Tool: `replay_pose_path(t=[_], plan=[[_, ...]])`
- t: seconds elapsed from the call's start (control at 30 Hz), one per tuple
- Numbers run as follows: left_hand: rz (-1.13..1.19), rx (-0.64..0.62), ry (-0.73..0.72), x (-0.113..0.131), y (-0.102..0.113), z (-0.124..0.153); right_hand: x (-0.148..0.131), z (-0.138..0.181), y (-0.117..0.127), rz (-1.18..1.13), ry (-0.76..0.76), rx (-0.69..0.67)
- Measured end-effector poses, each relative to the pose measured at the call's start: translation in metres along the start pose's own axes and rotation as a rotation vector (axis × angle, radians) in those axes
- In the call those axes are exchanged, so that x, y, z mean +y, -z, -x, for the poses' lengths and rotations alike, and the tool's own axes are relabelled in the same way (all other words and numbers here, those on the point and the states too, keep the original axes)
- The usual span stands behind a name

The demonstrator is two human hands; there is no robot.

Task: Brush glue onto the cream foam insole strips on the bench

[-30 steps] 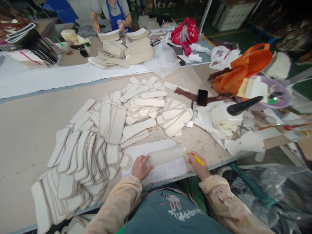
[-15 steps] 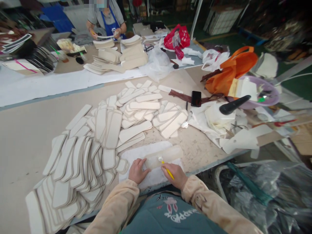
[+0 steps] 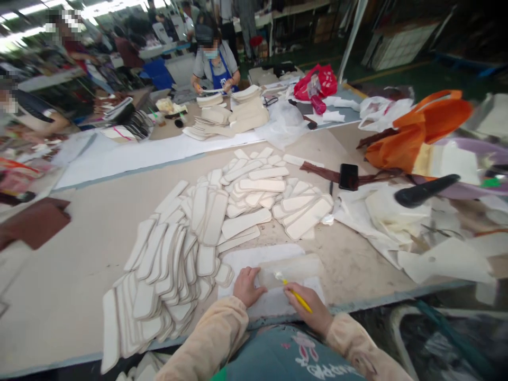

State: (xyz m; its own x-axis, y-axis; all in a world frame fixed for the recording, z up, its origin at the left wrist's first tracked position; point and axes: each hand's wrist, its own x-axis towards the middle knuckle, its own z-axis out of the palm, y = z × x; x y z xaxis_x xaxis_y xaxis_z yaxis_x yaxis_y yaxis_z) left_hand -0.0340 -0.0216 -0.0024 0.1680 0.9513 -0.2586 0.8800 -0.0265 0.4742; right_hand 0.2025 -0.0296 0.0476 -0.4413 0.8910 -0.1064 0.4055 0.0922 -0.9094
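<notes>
A long pale strip piece (image 3: 296, 268) lies on a white sheet (image 3: 257, 257) at the table's near edge. My left hand (image 3: 246, 286) presses down on the strip's left end with its fingers spread. My right hand (image 3: 307, 308) grips a yellow-handled brush (image 3: 296, 295), and the brush tip touches the strip near its left end. A large fan of similar cream strip pieces (image 3: 190, 243) spreads over the table to the left and behind.
A black phone (image 3: 348, 176), an orange bag (image 3: 413, 132), a black handle (image 3: 426, 190) and loose white scraps (image 3: 397, 222) crowd the right side. Across the table a person in a blue apron (image 3: 216, 66) handles stacks of cream pieces (image 3: 238, 114). A brown piece (image 3: 35, 222) lies at far left.
My right hand has swept the brush from the strip's right end to its left part. The view has tilted up and shifted; my left hand stays on the strip's left end.
</notes>
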Motion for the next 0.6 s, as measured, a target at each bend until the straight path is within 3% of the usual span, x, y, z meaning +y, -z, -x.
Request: replay_pose_path(t=[0.1, 0.23, 0.3, 0.4, 0.47, 0.6], plan=[[0.046, -0.043, -0.010, -0.003, 0.004, 0.001, 0.010, 0.004, 0.018, -0.156, -0.151, 0.202], [0.089, -0.188, -0.039, -0.013, 0.018, -0.005, 0.033, 0.018, 0.052, -0.217, -0.312, 0.475], [0.063, -0.157, -0.074, -0.018, 0.033, -0.015, 0.039, 0.027, 0.062, -0.191, -0.360, 0.578], [-0.028, 0.109, -0.144, -0.024, 0.065, -0.047, 0.038, 0.037, 0.067, -0.128, -0.401, 0.646], [-0.126, 0.210, -0.143, -0.029, 0.087, -0.077, 0.035, 0.041, 0.066, -0.105, -0.397, 0.645], [-0.266, 0.107, -0.129, -0.043, 0.117, -0.134, 0.030, 0.043, 0.062, -0.104, -0.338, 0.607]])
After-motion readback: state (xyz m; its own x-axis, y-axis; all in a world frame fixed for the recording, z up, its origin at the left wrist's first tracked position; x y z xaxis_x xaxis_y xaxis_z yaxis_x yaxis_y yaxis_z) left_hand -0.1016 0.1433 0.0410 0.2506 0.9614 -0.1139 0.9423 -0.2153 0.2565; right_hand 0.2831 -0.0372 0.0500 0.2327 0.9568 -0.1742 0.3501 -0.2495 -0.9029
